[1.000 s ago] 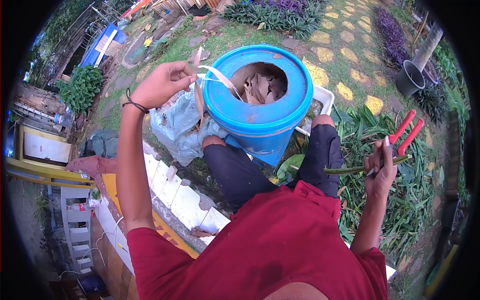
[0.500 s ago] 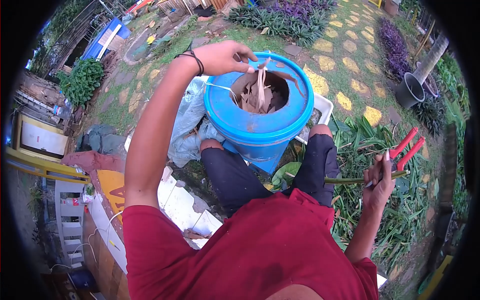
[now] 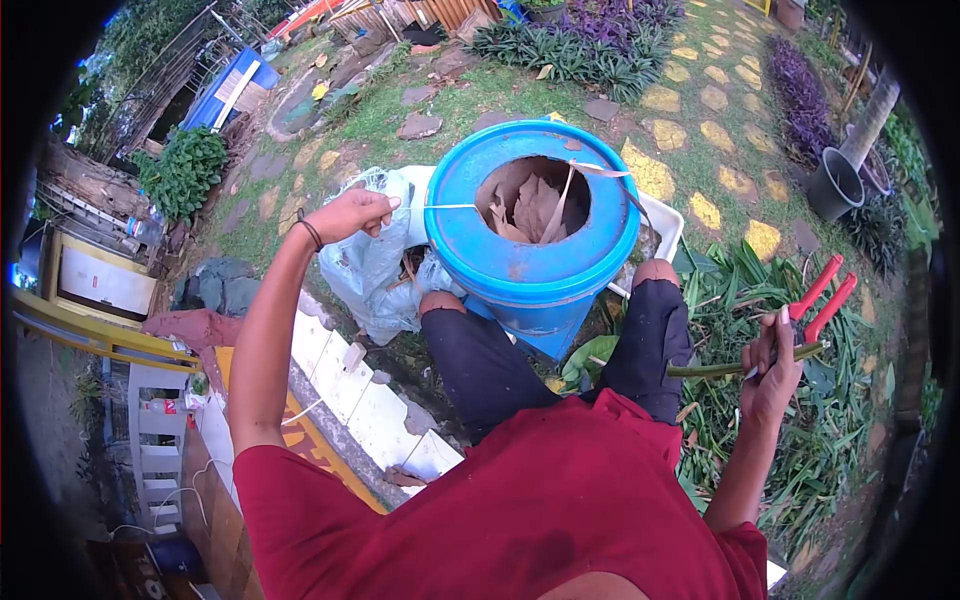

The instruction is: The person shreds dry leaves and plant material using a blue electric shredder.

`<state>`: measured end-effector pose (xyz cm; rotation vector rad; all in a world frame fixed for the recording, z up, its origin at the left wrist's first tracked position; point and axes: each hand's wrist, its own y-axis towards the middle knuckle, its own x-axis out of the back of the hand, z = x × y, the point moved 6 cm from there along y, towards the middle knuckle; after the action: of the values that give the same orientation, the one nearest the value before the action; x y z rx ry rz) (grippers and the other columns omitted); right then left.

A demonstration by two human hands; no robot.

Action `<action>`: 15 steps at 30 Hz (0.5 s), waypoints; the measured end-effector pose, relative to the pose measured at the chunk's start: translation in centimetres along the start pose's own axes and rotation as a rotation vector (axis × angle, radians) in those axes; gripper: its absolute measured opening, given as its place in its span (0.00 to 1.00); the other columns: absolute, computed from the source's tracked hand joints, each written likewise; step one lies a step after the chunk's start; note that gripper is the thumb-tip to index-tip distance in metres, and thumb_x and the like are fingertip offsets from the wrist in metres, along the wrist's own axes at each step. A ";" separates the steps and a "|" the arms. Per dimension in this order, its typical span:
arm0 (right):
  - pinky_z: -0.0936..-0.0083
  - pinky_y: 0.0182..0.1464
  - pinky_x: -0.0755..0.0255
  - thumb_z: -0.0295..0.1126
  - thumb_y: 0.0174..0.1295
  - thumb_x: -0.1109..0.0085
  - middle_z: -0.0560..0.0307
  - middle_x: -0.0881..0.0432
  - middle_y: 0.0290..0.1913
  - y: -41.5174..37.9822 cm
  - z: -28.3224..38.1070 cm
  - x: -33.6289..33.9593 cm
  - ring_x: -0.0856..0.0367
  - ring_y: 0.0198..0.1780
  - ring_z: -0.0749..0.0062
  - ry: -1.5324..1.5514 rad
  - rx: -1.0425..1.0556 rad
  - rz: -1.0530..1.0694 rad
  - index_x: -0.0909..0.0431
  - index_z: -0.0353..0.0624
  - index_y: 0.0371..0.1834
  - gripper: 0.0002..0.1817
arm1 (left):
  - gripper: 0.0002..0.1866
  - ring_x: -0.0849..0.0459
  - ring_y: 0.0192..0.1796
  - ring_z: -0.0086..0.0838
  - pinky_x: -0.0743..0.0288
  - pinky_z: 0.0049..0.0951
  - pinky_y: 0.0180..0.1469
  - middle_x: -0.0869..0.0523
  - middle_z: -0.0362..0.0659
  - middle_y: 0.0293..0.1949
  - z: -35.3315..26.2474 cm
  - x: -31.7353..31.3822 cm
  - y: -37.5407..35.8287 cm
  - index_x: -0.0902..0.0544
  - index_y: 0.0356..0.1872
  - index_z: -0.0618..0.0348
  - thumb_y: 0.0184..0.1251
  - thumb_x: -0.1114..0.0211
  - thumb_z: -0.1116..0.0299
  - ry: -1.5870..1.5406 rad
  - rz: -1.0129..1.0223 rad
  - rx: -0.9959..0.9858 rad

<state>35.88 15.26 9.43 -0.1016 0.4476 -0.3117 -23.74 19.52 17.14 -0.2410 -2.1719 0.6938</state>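
Observation:
My left hand (image 3: 355, 212), wearing a dark cord at the wrist, is closed in a pinch left of the blue bucket (image 3: 530, 285). A thin white string (image 3: 450, 206) runs straight from its fingertips to the hole in the lid. Brown dry leaves (image 3: 537, 205) fill that hole, and a pale dry strip (image 3: 562, 200) sticks out over its right rim. On the right, my right hand (image 3: 770, 370) is closed around red-handled pruning shears (image 3: 822, 298), handles upward, together with a green stalk (image 3: 710, 370). The shears' blades are mostly hidden by the fingers.
The bucket stands before my knees. Clear plastic bags (image 3: 370, 270) lie at its left, a white tray (image 3: 665, 225) behind its right side. Cut green leaves (image 3: 810, 430) cover the ground at right. White tiles (image 3: 370, 395) edge the left; yellow stepping stones (image 3: 650, 170) lie beyond.
My left hand has moved from above the bucket's hole leftward and down, off the lid, letting go of the pale strip. The string is now straight. My right hand keeps its grip.

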 end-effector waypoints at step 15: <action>0.81 0.21 0.52 0.42 0.72 0.42 0.73 0.40 0.14 -0.9 1.1 -6.9 0.48 0.14 0.88 -0.096 -0.024 0.174 0.21 0.39 0.34 0.16 | 0.22 0.38 0.26 0.18 0.36 0.23 0.35 0.42 0.30 0.22 5.6 15.1 -10.1 0.38 0.23 0.47 0.76 0.40 0.56 -0.987 -0.557 -0.529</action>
<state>30.17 16.61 13.38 -0.1000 0.3627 -0.1300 -37.12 14.89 29.82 0.5487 -3.1223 -0.1699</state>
